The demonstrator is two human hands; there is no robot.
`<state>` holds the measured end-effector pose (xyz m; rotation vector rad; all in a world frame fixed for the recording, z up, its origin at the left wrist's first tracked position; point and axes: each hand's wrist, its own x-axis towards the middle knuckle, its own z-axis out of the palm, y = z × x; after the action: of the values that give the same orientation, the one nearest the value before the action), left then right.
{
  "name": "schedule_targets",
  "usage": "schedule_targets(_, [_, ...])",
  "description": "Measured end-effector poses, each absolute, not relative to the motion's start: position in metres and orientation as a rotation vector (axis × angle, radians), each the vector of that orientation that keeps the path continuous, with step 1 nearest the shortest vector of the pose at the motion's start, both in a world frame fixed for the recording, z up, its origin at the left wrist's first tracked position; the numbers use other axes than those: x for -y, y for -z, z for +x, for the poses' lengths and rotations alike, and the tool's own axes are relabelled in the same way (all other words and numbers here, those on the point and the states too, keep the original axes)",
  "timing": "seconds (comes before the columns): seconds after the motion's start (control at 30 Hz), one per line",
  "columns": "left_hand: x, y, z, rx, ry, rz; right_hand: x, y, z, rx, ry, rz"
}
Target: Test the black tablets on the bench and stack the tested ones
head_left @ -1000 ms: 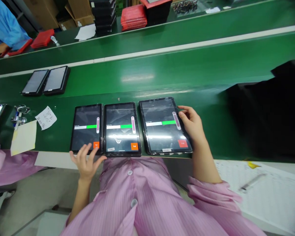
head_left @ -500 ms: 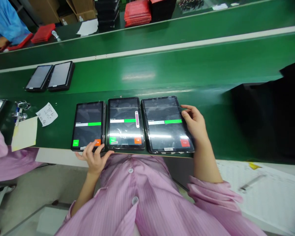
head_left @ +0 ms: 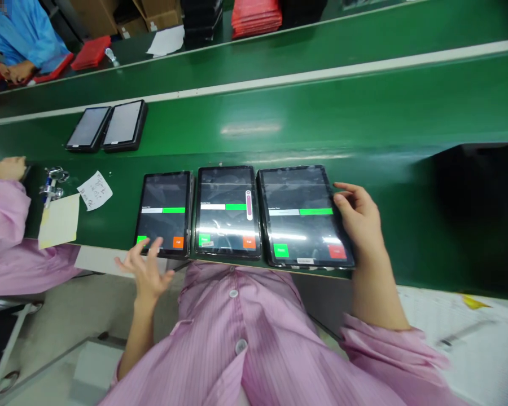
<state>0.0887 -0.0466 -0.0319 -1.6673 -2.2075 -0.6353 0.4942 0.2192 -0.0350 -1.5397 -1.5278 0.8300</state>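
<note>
Three tablets lie in a row along the bench's front edge: a left tablet [head_left: 163, 211], a middle tablet [head_left: 227, 211] and a larger right tablet [head_left: 305, 217]. Their dark screens each carry a white-and-green bar, with green and orange-red buttons below. A volume slider shows on the middle screen. My left hand [head_left: 146, 273] is open, fingers spread, over the lower left corner of the left tablet, partly covering its green button. It holds nothing. My right hand [head_left: 359, 220] rests against the right tablet's right edge, thumb and forefinger apart and lightly bent; its other fingers are mostly hidden.
Two more tablets [head_left: 122, 124] lie farther back on the left. Nearby are a handwritten note [head_left: 95, 190], a yellow paper [head_left: 59, 221] and a metal clamp-like item [head_left: 54, 183]. A black object [head_left: 482, 214] stands at right. Co-workers' hands [head_left: 11, 168] show at left.
My left hand has lifted off the left tablet's orange button and shifted left. A green button now shows on the right tablet. The view has swung slightly left; my right hand stays put.
</note>
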Motion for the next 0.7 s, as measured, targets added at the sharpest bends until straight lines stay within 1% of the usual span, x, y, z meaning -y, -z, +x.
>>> schedule_targets(0.07, [0.034,0.027,0.114,2.112,0.587,-1.879,-0.203,0.028,0.494,1.664,-0.664,-1.506])
schedule_targets(0.17, [0.022,0.015,0.135,2.070,0.432,-2.099,-0.162,0.012,0.492,2.083,-0.363,-1.397])
schedule_targets(0.27, [0.016,0.001,0.125,2.106,0.520,-2.053,-0.120,0.000,0.486,2.409,-0.269,-1.167])
schedule_targets(0.33, [0.009,-0.007,0.108,2.154,0.566,-2.004,-0.104,-0.002,0.482,2.482,-0.219,-1.048])
schedule_targets(0.4, [-0.008,-0.014,0.089,2.213,0.506,-2.020,-0.101,-0.003,0.480,2.518,-0.156,-0.994])
schedule_targets(0.5, [-0.057,-0.023,0.069,2.246,0.419,-2.055,-0.121,-0.005,0.488,2.506,-0.058,-0.993])
schedule_targets(0.57, [-0.099,-0.029,0.064,2.234,0.364,-2.056,-0.150,-0.004,0.498,2.391,-0.049,-1.106])
schedule_targets(0.63, [-0.139,-0.034,0.066,2.226,0.261,-2.061,-0.186,0.000,0.504,2.204,-0.144,-1.259])
schedule_targets(0.7, [-0.168,-0.037,0.073,2.261,0.111,-2.083,-0.225,0.008,0.505,1.993,-0.348,-1.382])
